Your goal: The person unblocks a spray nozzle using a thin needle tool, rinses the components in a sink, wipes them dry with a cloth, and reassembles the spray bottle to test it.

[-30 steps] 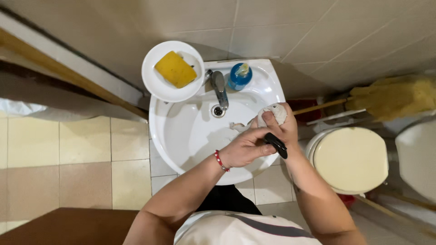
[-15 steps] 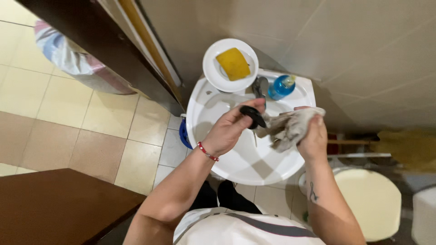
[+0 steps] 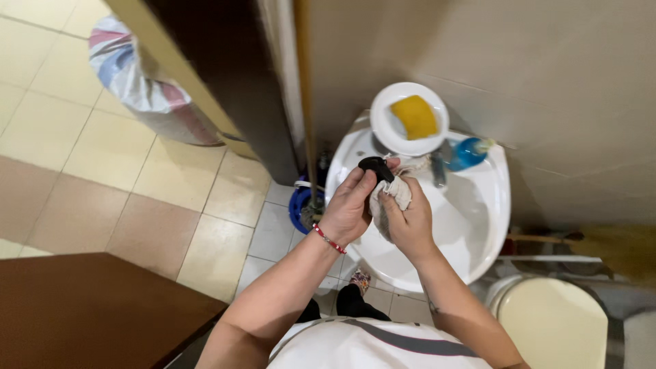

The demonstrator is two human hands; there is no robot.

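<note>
In the middle of the frame, the two hands meet above the left part of a white sink (image 3: 478, 225). The left hand (image 3: 348, 208) is closed around a small black object (image 3: 374, 167), which sticks out above the fingers; what kind of object it is, I cannot tell. On the left wrist there is a red bracelet (image 3: 329, 240). The right hand (image 3: 408, 222) is just beside the left one, and it grips a crumpled grey-white cloth (image 3: 398, 191). The cloth touches the black object and hangs partly over the right fingers.

Above the hands, in the upper middle of the frame, a white plate (image 3: 393, 130) rests on the back edge of the sink, and a yellow sponge (image 3: 417, 116) lies on it. To the right of the plate stands a blue bottle (image 3: 468, 154), and between them the metal tap (image 3: 439, 171) points down into the basin.

At the left of the sink, near the floor, a blue bucket (image 3: 299, 205) is partly hidden behind a dark door (image 3: 225, 82). In the upper left of the frame a striped bag (image 3: 137, 75) sits on the beige floor tiles. In the lower right a cream toilet lid (image 3: 550, 328) is visible, and a broom (image 3: 608, 246) lies above it. The lower left corner shows a brown wooden surface (image 3: 89, 307).
</note>
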